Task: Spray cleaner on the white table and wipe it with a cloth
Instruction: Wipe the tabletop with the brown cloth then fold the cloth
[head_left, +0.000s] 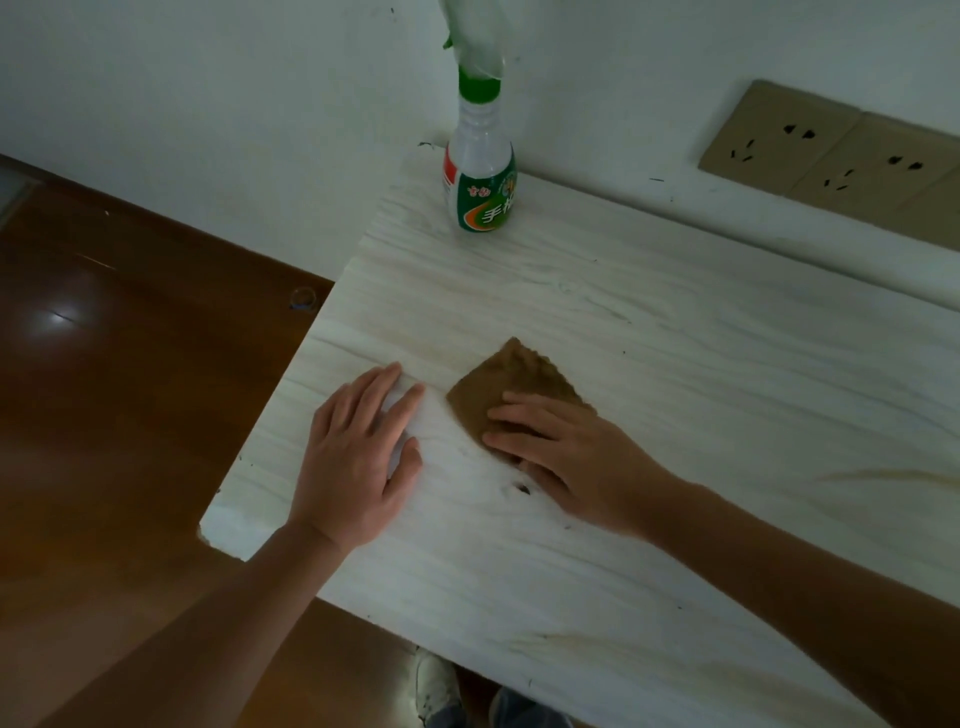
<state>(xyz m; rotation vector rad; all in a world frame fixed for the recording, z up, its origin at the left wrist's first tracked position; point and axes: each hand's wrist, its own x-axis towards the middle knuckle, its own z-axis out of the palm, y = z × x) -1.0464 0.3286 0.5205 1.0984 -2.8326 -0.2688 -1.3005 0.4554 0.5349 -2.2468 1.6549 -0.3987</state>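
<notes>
White wood-grain desk (675, 364): matt and smooth, with faint grey-yellow streaks.
Small brown cloth (511, 376), centre: dull, rough, nubbly, with a wavy edge.
Translucent plastic spray bottle (480, 171), 12 o'clock: smooth with a slight sheen; glossy green printed label, green plastic collar.
Reddish-brown wooden floor (104, 364), 9 o'clock: polished, glossy, with a bright glare patch.
White painted wall (208, 104): matt, with a few dark specks.
Tan plastic socket plates (779, 137), 2 o'clock: smooth, low sheen.

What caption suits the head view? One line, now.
Right hand presses a brown cloth on the white table, left hand flat beside it, spray bottle upright near the wall.
</notes>
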